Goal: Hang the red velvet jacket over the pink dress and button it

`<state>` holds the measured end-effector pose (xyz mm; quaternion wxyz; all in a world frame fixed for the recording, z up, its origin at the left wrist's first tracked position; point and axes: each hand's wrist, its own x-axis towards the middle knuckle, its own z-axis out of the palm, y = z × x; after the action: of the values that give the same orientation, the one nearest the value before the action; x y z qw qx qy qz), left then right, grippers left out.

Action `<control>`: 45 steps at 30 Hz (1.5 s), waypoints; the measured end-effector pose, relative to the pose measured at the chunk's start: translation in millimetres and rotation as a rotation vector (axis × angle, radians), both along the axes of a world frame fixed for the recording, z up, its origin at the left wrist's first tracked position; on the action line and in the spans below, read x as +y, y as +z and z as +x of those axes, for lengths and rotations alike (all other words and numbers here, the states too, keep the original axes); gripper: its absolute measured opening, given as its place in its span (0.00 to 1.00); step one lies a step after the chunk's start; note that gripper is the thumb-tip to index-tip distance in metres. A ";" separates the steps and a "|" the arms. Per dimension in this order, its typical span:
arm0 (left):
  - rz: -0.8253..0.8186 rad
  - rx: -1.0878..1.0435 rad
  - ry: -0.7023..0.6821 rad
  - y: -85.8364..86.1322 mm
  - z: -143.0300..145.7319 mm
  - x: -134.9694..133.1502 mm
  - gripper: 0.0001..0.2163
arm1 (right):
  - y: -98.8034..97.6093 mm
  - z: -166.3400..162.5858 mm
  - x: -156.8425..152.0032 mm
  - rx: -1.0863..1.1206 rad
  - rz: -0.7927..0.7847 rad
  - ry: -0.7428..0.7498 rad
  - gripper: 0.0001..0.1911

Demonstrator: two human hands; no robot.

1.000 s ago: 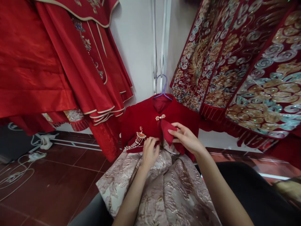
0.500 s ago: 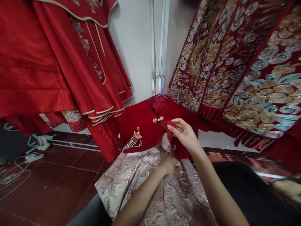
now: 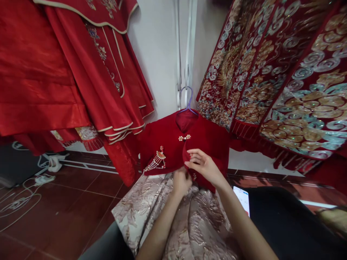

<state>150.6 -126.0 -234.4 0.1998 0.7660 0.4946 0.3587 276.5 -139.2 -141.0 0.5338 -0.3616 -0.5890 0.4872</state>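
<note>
A small red velvet jacket [image 3: 165,139] hangs on a purple hanger [image 3: 187,104] over a pale brocade skirt [image 3: 195,224] that spreads across my lap. A pearl clasp [image 3: 184,137] closes its neck and a tasselled brooch [image 3: 158,160] hangs on its left front. My right hand [image 3: 204,167] pinches the right front edge of the jacket near its hem. My left hand [image 3: 181,181] is closed just below, at the jacket's lower edge where it meets the skirt; what its fingers hold is hidden.
Red satin garments [image 3: 67,72] hang at the left. Heavily embroidered red panels [image 3: 284,79] hang at the right. A phone [image 3: 242,198] with a lit screen lies on my lap by my right forearm. White cables [image 3: 24,195] trail over the red tiled floor.
My left hand went down onto the skirt, then came back up to the jacket's hem. My right hand lowered along the jacket's front edge. The phone has come into view.
</note>
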 end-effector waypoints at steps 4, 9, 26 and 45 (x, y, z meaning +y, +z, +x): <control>0.390 -0.316 0.373 30.0 -36.3 4.5 0.10 | -0.5 1.6 2.9 0.068 -0.049 -0.038 0.22; 0.348 -0.423 0.547 53.2 -64.0 39.3 0.15 | -5.3 -0.9 4.7 0.098 -0.093 -0.022 0.22; -0.119 -0.921 0.246 52.4 -87.2 56.9 0.15 | -30.7 -49.1 46.1 -0.126 0.121 -0.219 0.15; -0.084 -0.939 0.205 53.0 -74.1 54.2 0.13 | -55.7 -90.1 74.9 0.022 0.068 -0.366 0.17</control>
<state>76.6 -71.8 -181.4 0.3959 0.4596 0.4379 0.6635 186.4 -64.3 -196.8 0.6320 -0.4392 -0.5237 0.3653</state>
